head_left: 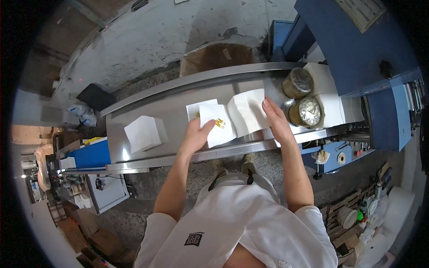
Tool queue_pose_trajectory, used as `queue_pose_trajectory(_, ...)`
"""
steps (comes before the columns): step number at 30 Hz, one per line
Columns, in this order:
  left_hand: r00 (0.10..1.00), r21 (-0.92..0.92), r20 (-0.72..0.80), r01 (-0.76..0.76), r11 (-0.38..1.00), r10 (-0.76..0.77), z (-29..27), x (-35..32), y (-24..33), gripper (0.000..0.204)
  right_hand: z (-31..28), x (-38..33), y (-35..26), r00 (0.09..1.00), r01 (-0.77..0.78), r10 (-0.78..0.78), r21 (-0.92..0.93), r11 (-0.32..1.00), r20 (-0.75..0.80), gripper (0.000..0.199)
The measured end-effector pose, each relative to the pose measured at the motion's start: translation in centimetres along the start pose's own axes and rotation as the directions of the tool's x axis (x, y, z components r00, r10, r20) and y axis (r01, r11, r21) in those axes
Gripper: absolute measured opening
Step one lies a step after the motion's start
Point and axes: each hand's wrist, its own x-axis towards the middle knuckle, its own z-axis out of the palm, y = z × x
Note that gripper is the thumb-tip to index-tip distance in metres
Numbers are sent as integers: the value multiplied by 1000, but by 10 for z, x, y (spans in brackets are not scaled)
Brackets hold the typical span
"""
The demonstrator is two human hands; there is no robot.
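A long row of white paper napkins (243, 111) lies on a shiny steel table (152, 111). My left hand (195, 136) presses the left end of the row, fingers around the front napkins (219, 127), which carry a small yellow print. My right hand (275, 120) lies flat against the right side of the same row, fingers stretched out. Between both hands the bundle is squeezed together. One more napkin (196, 109) stands just behind the left end.
A separate white napkin stack (143, 133) sits at the table's left. Two round metal parts (304, 96) and more white paper (328, 96) come out of a blue machine (362, 58) at right. A cardboard box (216, 56) stands behind the table.
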Motion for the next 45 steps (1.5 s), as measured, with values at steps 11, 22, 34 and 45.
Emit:
queue_pose_trajectory(11, 969, -349, -191, -219, 911, 159, -47, 112, 101, 39, 2, -3, -2, 999, 4, -6, 40, 999, 38, 73)
queue_pose_trajectory(22, 911, 595, -383, 116, 795, 154, -35, 41, -17, 64, 0, 3, 6, 1000, 16, -16, 5, 1000, 23, 70)
queue_pose_trajectory(34, 980, 266, -184, 125, 956, -78, -38, 25, -9, 41, 9, 1, 14, 999, -20, 19, 17, 1000, 28, 69)
queue_pose_trajectory(45, 990, 177, 78, 103, 979, -118, 9, 9, 48, 72, 26, -14, 7, 998, -12, 16, -59, 998, 66, 78)
